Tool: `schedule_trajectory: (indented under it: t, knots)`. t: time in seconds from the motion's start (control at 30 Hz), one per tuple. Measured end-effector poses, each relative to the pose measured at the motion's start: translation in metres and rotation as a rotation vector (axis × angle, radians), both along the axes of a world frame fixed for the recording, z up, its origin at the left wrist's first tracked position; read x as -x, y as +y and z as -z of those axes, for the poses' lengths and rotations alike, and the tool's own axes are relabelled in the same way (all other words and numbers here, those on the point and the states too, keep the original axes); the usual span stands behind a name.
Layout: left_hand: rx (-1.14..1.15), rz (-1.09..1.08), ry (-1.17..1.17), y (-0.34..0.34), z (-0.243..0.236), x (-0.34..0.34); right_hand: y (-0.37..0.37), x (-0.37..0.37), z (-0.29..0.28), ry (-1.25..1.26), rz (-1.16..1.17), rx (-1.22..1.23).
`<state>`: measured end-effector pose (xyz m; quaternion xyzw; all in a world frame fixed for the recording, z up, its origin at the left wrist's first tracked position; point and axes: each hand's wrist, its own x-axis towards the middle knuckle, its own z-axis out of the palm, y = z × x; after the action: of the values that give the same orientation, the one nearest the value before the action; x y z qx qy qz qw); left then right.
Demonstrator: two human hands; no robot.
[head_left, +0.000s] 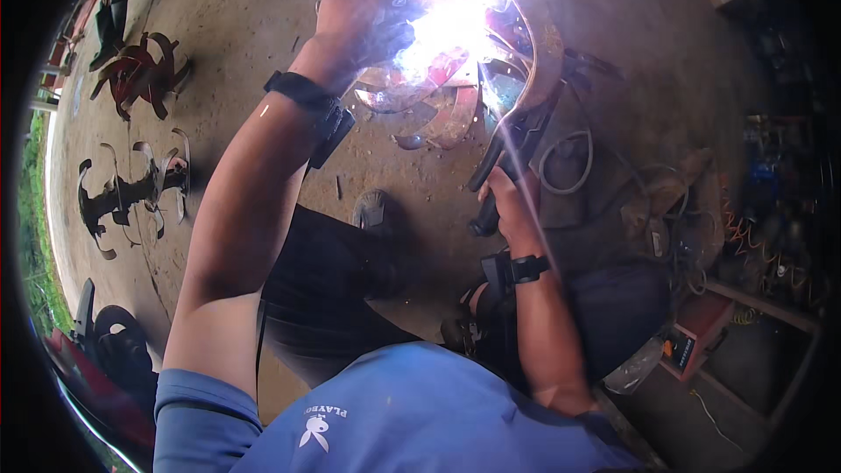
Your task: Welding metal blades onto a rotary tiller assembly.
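Observation:
A blinding white welding arc [451, 31] flares at the top middle. Around it shows a rusty, red-painted rotor with curved tiller blades [455, 118], partly lost in glare. My right hand [508, 197] is closed round the handle of a dark welding electrode holder [512, 140], to the lower right of the arc. A thin straight line, seemingly the electrode, runs from the holder up into the glare. My left hand [352, 24] reaches to the left side of the arc, beside the blades. Glare and smoke hide its fingers, and I cannot tell if they grip anything.
Two more bladed rotors, one red [140, 77] and one dark [131, 197], lie on the floor at left. A grey cable loop [565, 162] lies right of my right hand. A red box [701, 333] and coiled orange hose [745, 241] are at right. My shoe [370, 210] stands below the rotor.

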<state>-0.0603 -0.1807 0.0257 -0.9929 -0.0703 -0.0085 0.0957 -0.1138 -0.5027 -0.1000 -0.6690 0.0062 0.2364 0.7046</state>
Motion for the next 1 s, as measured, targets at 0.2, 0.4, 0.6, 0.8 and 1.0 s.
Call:
schedule_trajectory:
  t: [0.2,0.4,0.6,0.8,1.0]
  knots:
    - [0.042,0.020,-0.028,0.008,0.004,-0.003,-0.008,-0.001,0.012,-0.053,-0.055,0.081]
    - [0.077,0.050,-0.036,0.002,-0.002,0.004,-0.004,-0.002,0.012,0.011,-0.017,0.028]
    - [0.086,-0.069,0.138,-0.014,-0.016,0.000,-0.009,0.000,0.009,-0.008,-0.039,-0.085]
    - [0.330,-0.010,-0.070,0.036,0.044,-0.009,-0.008,-0.002,0.013,0.010,-0.079,0.001]
    - [0.639,-0.149,-0.123,0.062,0.073,-0.010,-0.005,-0.002,0.011,0.050,-0.058,-0.011]
